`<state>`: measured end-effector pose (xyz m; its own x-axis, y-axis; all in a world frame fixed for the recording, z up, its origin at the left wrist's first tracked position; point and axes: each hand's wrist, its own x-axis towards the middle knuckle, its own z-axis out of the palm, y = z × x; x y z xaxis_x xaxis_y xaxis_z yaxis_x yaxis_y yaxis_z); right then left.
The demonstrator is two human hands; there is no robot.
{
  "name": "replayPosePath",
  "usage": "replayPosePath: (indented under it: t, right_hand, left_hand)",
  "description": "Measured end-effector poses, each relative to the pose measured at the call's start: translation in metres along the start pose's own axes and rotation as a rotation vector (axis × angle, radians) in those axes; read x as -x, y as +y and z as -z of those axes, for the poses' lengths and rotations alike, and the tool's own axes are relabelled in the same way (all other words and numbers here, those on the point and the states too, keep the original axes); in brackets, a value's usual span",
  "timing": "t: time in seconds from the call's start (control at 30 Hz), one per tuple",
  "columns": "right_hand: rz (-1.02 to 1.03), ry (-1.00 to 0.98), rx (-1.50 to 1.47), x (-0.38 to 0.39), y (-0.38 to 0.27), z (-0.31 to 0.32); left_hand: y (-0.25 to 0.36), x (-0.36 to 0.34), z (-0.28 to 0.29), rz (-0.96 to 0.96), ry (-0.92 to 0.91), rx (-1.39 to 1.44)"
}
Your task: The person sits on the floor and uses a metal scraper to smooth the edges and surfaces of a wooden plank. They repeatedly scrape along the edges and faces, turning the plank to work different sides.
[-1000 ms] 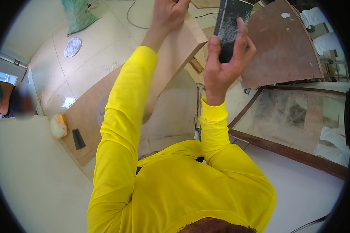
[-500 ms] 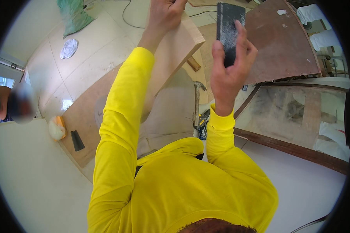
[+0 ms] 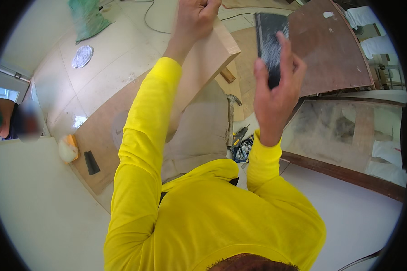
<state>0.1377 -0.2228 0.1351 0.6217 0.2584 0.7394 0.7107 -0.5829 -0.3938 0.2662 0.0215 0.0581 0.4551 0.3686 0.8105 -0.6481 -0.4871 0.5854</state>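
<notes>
Clearly, both yellow-sleeved arms rise from the lower edge: the left arm (image 3: 144,117) reaches long, the right arm (image 3: 266,162) bends closer in. The right hand (image 3: 280,97), right of upper centre, grips a block (image 3: 267,40), index finger extended over its whitened face, presumably for control. At upper centre the left hand (image 3: 195,19) curls closed over the board (image 3: 208,67), apparently to steady it; its fingertips are cropped. Block and board stand apart. Right of centre lie a drill (image 3: 239,136) and hammer (image 3: 230,115), probably kept within reach. Beyond, a panel (image 3: 332,56) occupies the upper right, a bag (image 3: 87,20) the upper left.
</notes>
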Motion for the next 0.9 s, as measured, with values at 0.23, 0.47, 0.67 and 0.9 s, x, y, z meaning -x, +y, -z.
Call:
replayPosePath:
  t: [0.23, 0.47, 0.67, 0.9]
  right_hand:
    - [0.043, -0.050, 0.054, 0.014, 0.011, -0.013]
    - [-0.265, -0.025, -0.550, 0.024, 0.067, -0.030]
    - [-0.861, -0.197, -1.655, 0.109, 0.049, -0.076]
    - [-0.843, -0.225, -1.568, 0.120, 0.030, -0.094]
  left_hand:
    - [0.002, 0.004, -0.006, 0.042, 0.003, 0.078]
    - [0.005, 0.009, 0.020, -0.007, -0.005, 0.046]
    - [0.034, 0.029, 0.057, 0.024, -0.047, -0.006]
    - [0.080, 0.060, 0.071, 0.046, 0.160, -0.136]
